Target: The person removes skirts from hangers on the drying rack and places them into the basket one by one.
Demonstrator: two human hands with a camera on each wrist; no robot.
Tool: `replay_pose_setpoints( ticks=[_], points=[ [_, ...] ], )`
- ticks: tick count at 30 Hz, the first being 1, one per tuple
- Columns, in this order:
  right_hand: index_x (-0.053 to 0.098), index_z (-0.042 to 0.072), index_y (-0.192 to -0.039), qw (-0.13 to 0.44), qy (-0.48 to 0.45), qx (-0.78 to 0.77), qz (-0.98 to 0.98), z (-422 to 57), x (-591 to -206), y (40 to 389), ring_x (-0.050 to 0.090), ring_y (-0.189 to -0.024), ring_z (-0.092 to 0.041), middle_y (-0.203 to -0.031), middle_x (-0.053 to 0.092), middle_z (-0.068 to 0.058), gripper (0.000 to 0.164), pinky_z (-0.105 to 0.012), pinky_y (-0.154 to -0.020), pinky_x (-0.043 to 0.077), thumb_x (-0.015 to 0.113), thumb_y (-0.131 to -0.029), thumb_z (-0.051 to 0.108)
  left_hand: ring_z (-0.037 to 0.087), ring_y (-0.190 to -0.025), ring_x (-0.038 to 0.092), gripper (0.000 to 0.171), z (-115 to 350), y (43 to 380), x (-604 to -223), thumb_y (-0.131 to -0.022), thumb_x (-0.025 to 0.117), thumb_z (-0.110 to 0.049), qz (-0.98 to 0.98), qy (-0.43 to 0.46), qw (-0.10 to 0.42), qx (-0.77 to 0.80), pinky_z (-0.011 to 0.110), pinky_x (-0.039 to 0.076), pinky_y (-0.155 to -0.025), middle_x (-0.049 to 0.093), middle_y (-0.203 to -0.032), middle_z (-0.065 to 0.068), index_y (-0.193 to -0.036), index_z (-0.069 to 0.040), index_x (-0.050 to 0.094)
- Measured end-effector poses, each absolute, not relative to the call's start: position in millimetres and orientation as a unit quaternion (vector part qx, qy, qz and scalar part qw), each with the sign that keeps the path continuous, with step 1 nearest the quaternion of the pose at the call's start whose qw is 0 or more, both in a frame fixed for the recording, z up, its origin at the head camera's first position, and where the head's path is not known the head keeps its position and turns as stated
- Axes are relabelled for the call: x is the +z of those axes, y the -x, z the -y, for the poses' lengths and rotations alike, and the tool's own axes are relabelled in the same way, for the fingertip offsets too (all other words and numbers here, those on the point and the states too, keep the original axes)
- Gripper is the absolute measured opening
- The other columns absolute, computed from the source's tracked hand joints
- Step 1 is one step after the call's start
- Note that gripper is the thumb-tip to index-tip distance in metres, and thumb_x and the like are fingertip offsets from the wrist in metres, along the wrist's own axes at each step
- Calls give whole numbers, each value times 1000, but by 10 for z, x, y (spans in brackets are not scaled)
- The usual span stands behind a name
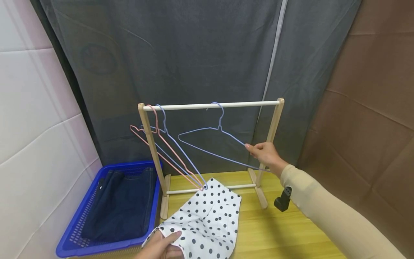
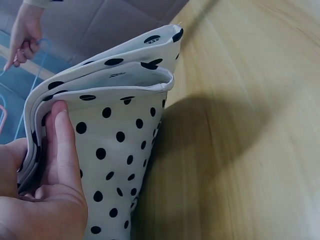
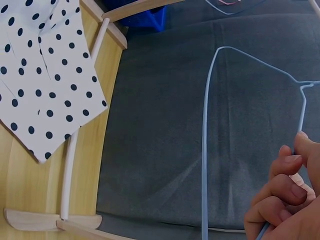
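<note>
My right hand (image 1: pixel 266 155) pinches the sloping shoulder of a blue hanger (image 1: pixel 200 147) between thumb and fingers. The hook of this hanger sits over the white rail (image 1: pixel 187 107) of a small wooden rack. At the lower middle, my left hand (image 1: pixel 161 246) grips a white cloth item with black polka dots (image 1: pixel 210 219). Its layers are folded over, and in the left wrist view the thumb and fingers hold them from both sides near the fold. Part of the left hand is hidden by the cloth in the head view.
A pink hanger (image 1: pixel 171 147) and another blue hanger (image 1: pixel 182 151) hang at the rail's left end. Left of the rack, a blue plastic basket (image 1: pixel 72 248) holds folded dark blue jeans (image 1: pixel 123 208). The rack's wooden feet (image 1: pixel 260 196) stand on a yellow wood-grain table (image 1: pixel 275 230) before a grey curtain.
</note>
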State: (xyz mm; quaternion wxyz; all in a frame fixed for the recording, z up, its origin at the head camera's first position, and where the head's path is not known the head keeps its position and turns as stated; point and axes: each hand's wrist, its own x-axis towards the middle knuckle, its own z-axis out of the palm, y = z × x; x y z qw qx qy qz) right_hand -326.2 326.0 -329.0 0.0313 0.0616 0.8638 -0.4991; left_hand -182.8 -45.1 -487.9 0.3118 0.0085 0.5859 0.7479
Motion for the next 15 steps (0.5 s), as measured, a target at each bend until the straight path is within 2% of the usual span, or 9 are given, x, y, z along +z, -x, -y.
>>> replay_pose_setpoints(
  ticks=[5,15],
  points=[
    [48,14,-58,32,-61,-499,-864,-3257,-3280,3252,30,-57,-14,-53,32,7,50,-29,-59,31,58,-93,48,15,-83,73,45,452,1884,-4818,-97,56,-23,-603,-27,295,740,32,61,-80,74,-94,3,-127,9,48],
    [50,13,-60,41,-60,-501,-862,-3228,-3297,3250,28,-51,-11,-51,32,8,50,-25,-50,27,59,-92,49,15,-87,73,42,452,1990,-4704,-100,48,-18,-601,-87,291,740,32,60,-81,76,-98,6,-125,16,47]
  ],
)
